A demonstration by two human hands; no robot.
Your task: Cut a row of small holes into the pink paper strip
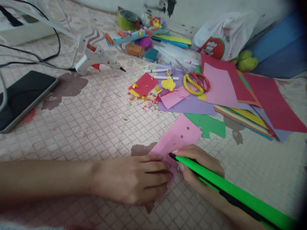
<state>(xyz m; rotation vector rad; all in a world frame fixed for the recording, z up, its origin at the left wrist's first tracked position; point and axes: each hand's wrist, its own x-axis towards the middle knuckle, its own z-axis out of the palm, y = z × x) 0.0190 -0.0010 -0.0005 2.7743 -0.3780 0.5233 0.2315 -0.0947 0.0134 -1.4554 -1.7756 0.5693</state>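
Flat left hand [134,180] covers edge of pink strip [176,137], right hand [206,156] grips green pen [240,195], cloth [103,121] stretches to phone [28,92].

The strip [170,137] under the left hand [131,180] is pink with dark round spots; the tool [230,186] in the right hand [206,158] is bright green and black. Beyond the right hand, a scrap [212,123] is green and a sheet [187,108] purple. Around both hands, the pale cloth [103,134] carries brownish diamond lines and darker blotches.
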